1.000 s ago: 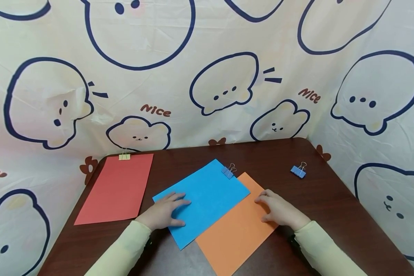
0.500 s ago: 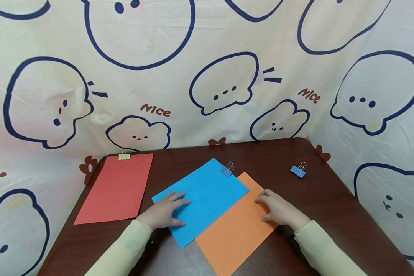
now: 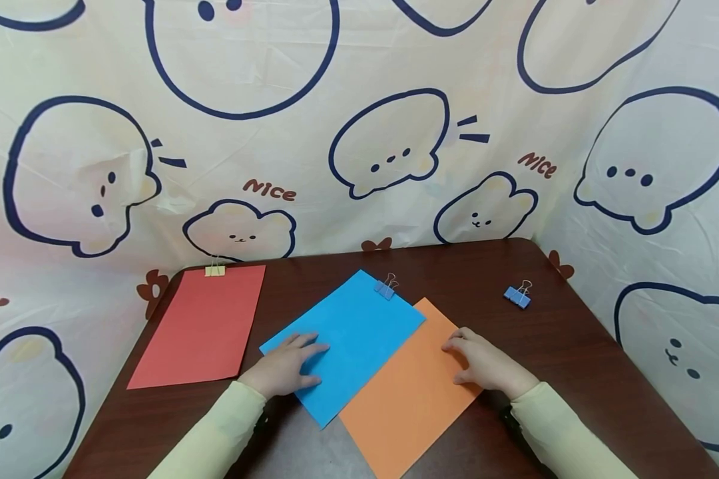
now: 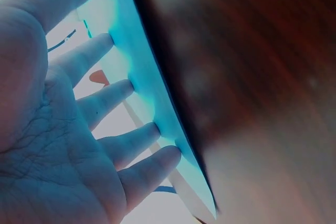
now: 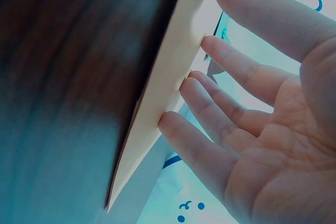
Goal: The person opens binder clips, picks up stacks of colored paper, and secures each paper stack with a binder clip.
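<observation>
A blue sheet of paper [image 3: 353, 332] lies tilted on the table, its right corner overlapping an orange sheet [image 3: 407, 392]. On the blue sheet's far edge sits a blue binder clip [image 3: 386, 287]. My left hand [image 3: 284, 366] rests its spread fingertips on the blue sheet's left part; the left wrist view shows those fingers [image 4: 107, 98] nearly straight against the blue paper [image 4: 142, 56]. With its fingertips, my right hand [image 3: 485, 362] touches the orange sheet near its right edge. In the right wrist view its fingers [image 5: 205, 103] press on the orange paper [image 5: 173, 72], slightly bent.
A red sheet [image 3: 200, 326] with a yellow binder clip [image 3: 214, 271] at its top lies on the left of the brown table [image 3: 455, 273]. Another blue binder clip [image 3: 518, 296] lies at the far right. A patterned cloth [image 3: 311, 159] hangs behind the table and at its sides.
The blue sheet has turned and slid a little to the left and away, its clip with it, under my left hand. My right hand and the orange sheet have stayed put.
</observation>
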Demonstrator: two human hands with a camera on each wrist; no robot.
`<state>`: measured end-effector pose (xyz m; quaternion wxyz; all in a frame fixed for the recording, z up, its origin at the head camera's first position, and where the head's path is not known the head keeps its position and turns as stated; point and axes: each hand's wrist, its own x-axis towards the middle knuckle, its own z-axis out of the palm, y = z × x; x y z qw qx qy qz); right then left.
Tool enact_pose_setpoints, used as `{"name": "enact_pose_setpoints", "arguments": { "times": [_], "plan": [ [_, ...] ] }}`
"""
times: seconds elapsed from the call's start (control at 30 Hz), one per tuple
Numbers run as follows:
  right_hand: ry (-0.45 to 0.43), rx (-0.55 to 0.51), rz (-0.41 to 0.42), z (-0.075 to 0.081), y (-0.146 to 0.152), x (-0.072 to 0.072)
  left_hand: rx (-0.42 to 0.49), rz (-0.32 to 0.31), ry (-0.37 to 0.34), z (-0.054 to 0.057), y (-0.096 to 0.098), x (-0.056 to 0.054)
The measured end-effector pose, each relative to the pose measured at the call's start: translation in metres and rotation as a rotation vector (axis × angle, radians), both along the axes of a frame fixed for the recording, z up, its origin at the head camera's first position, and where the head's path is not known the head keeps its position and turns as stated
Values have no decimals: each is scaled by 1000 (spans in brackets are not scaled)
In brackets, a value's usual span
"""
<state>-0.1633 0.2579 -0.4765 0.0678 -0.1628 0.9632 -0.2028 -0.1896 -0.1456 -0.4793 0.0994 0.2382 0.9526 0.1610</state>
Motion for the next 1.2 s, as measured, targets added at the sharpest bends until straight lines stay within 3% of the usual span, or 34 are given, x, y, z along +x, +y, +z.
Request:
{"name": "enact_pose_setpoints", "arguments": {
  "times": [0.53,1.2],
  "plan": [
    [10,9,8,-2,2,0,-67,3,-29,0,2,0],
    [0,17,-11,2,-1,-1,-115,64,36,5,13,1]
  ]
}}
